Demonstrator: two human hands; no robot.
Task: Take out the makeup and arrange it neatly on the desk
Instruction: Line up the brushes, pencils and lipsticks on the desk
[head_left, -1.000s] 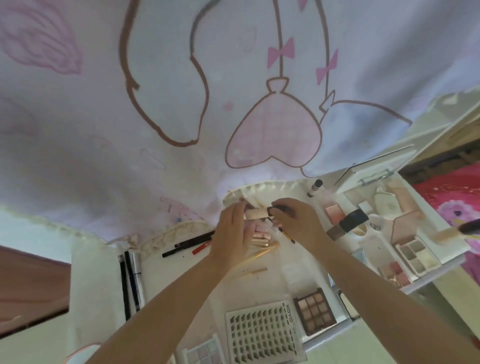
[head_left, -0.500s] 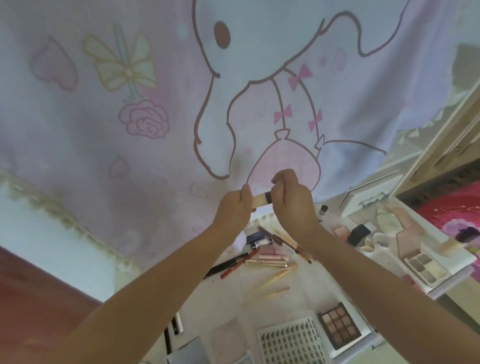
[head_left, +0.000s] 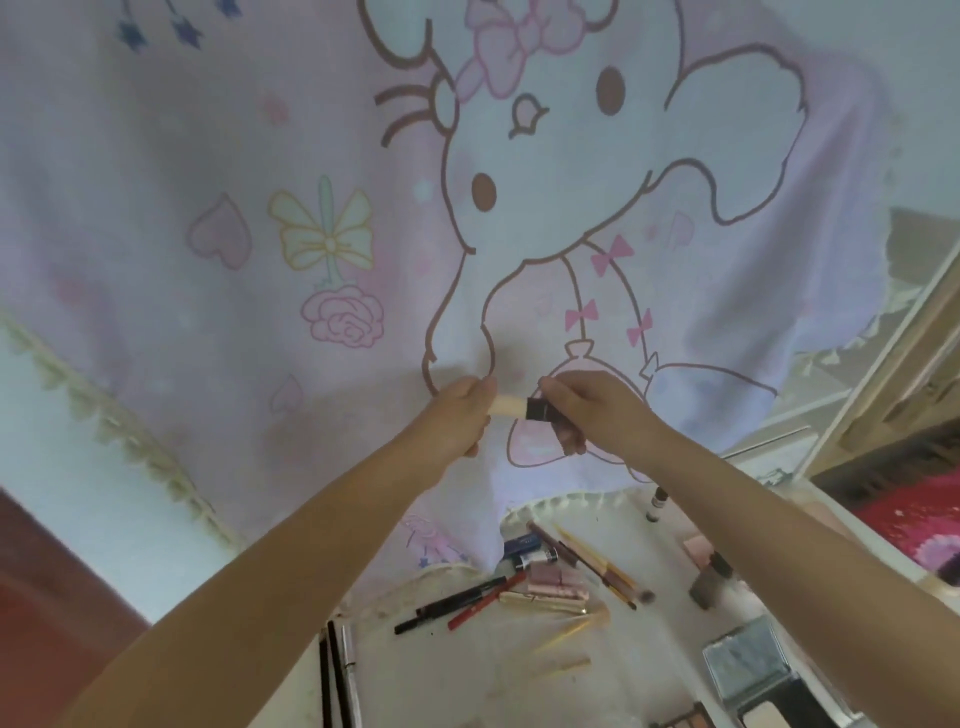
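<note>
Gripping a cream tube (head_left: 506, 407) raised above the counter (head_left: 493, 670), the left hand (head_left: 457, 415) is clutching its body while the right hand (head_left: 582, 410) is pinching its dark cap (head_left: 540, 409); the tube's long axis is running level between them.

The left hand (head_left: 460, 415) hid most of the cream tube (head_left: 508, 406), and the bottom edge cut off a palette (head_left: 836, 719).
</note>
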